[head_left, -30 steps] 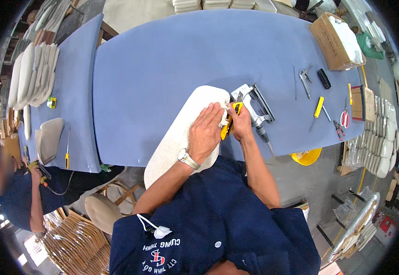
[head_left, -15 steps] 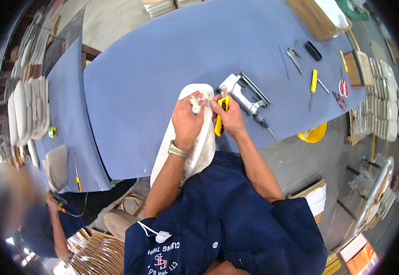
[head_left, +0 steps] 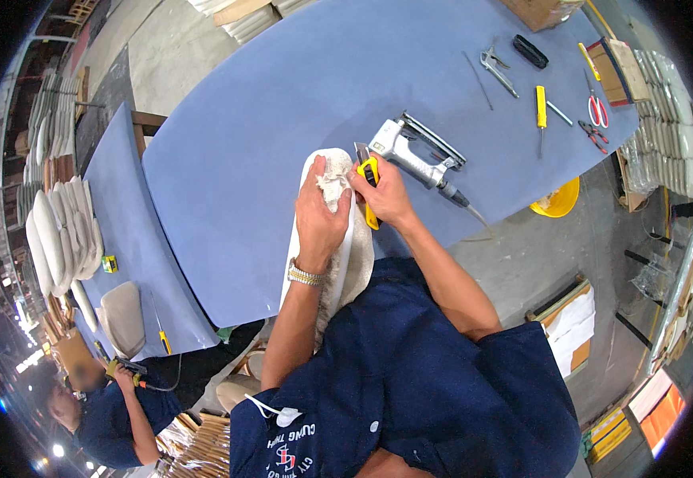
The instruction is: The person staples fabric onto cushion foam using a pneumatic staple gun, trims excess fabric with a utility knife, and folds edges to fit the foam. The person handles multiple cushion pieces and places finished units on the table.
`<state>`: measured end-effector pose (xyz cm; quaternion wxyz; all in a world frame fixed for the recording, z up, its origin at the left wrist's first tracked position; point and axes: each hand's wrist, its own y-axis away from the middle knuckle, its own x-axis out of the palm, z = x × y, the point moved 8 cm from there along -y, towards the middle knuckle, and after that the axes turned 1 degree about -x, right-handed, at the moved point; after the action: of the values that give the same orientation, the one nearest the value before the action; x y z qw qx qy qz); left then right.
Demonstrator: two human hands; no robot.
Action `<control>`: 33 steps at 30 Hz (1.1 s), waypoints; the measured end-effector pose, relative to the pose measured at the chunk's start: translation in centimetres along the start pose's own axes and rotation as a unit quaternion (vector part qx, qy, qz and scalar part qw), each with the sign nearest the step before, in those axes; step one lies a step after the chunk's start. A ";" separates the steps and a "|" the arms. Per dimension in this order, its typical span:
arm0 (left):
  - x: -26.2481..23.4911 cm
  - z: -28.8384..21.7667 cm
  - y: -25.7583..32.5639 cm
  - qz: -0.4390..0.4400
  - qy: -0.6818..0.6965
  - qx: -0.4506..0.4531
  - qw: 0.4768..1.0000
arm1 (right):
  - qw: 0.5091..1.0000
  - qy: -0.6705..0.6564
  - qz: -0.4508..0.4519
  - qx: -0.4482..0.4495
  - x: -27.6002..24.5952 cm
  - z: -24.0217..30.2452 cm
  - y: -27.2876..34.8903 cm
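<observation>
closest in, the dark shirt (head_left: 410,366) meets the lower end of a long pale cushion (head_left: 359,267), whose far end lies over the surface (head_left: 235,143); leaning it on the body probably keeps it from sliding. a strip of white shows lengthwise along it, beside a beige flap. the left hand (head_left: 320,219) lies on the cushion, likely to hold it steady, with crumpled whitish material (head_left: 333,182) between thumb and fingers; whether that is pinched tight i cannot tell. the right hand (head_left: 386,195) is closed around a yellow and black utility knife (head_left: 369,174), just beside the cushion's right edge, with the blade pointing away from the body, which seems the safer way to have it so near the other hand.

as for pose, both forearms reach forward and converge; the left wrist, with a metal band (head_left: 305,276), is nearly straight, fingers forward, while the right arm angles inward from a bent elbow.

just past the right hand lies a silver staple gun (head_left: 414,163) on its side, apparently parked within reach. farther right are a yellow-handled screwdriver (head_left: 541,107), pliers (head_left: 592,135) and scissors (head_left: 597,111), grouped perhaps to leave working room.
</observation>
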<state>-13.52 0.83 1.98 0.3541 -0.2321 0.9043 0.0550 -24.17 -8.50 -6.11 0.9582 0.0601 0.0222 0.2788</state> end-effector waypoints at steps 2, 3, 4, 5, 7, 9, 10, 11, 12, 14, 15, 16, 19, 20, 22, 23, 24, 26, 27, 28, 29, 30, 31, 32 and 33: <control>-0.1 -1.1 0.6 -0.008 -0.031 0.037 0.999 | 0.995 -0.092 0.029 0.040 0.3 0.6 0.4; -0.2 -1.7 1.0 -0.012 -0.047 0.055 0.997 | 0.994 -0.093 0.033 0.047 0.4 0.4 0.6; -0.1 -1.7 1.6 0.002 -0.072 0.048 0.996 | 0.993 -0.094 0.038 0.053 0.4 0.4 0.7; -0.2 -1.5 1.7 0.004 -0.078 0.039 0.996 | 0.993 -0.094 0.043 0.059 0.6 0.5 0.7; 0.0 -1.2 2.0 0.009 -0.089 0.019 0.996 | 0.986 -0.138 0.051 0.077 0.9 0.4 0.7; -0.1 -1.2 2.5 -0.001 -0.079 0.024 0.997 | 0.979 -0.174 0.050 0.096 1.2 0.0 0.5; -0.1 -1.1 2.6 -0.007 -0.075 0.025 0.997 | 0.979 -0.172 0.046 0.103 1.2 0.7 0.7; -0.2 -1.1 2.7 -0.016 -0.069 0.028 0.997 | 0.976 -0.181 0.044 0.110 1.3 0.8 0.7; -0.3 -1.0 2.7 -0.026 -0.064 0.031 0.997 | 0.974 -0.190 0.041 0.117 1.3 0.8 0.8; -0.3 -1.0 2.6 -0.038 -0.058 0.040 0.997 | 0.979 -0.175 0.032 0.100 1.2 0.9 0.6; -0.3 -1.0 2.5 -0.042 -0.058 0.045 0.996 | 0.985 -0.151 0.028 0.076 1.1 0.9 0.4; -0.2 -1.0 2.4 -0.045 -0.058 0.052 0.996 | 0.990 -0.128 0.022 0.051 1.0 1.0 0.3; -0.4 -1.0 2.2 -0.045 -0.054 0.056 0.996 | 0.998 -0.055 -0.002 0.028 1.0 0.4 0.0; -0.4 -0.9 2.1 -0.038 -0.045 0.046 0.997 | 0.997 -0.058 -0.004 0.044 1.0 0.1 0.0; -0.5 -0.8 2.0 -0.026 -0.027 0.025 0.999 | 0.995 -0.066 -0.006 0.075 1.1 -0.2 0.0; -0.5 -0.7 1.9 -0.028 -0.027 0.028 0.999 | 0.995 -0.058 0.000 0.078 1.2 -0.2 -0.1; -0.5 -0.6 1.9 -0.030 -0.026 0.031 0.999 | 0.995 -0.050 0.006 0.081 1.1 -0.2 -0.2; -0.6 -0.6 1.6 -0.034 -0.034 0.038 0.998 | 0.997 -0.034 0.014 0.073 1.1 -0.1 -0.6; -0.6 -0.6 1.6 -0.034 -0.040 0.039 0.998 | 0.997 -0.023 0.016 0.066 1.1 -0.3 -0.7; -0.8 -0.7 1.4 -0.035 -0.049 0.043 0.997 | 0.998 -0.015 0.017 0.055 1.2 -0.1 -0.9; -1.0 -0.7 1.4 -0.044 -0.060 0.031 0.997 | 0.997 -0.035 0.024 0.066 1.3 -0.1 -0.8; -1.2 -0.9 1.3 -0.054 -0.071 0.019 0.996 | 0.995 -0.055 0.032 0.077 1.4 -0.1 -0.5; -1.7 -1.0 1.0 -0.065 -0.085 0.010 0.994 | 0.993 -0.077 0.040 0.084 1.9 0.1 -0.4; -2.2 -0.6 1.0 -0.075 -0.071 -0.012 0.995 | 0.986 -0.125 0.046 0.100 2.2 0.2 -0.1; -2.6 -0.1 1.2 -0.086 -0.057 -0.035 0.994 | 0.977 -0.172 0.054 0.117 2.6 0.3 0.6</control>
<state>-12.47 2.85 3.68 0.4000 -0.3180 0.8568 0.0691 -22.29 -6.63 -5.72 0.9176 0.2198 -0.1141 0.3108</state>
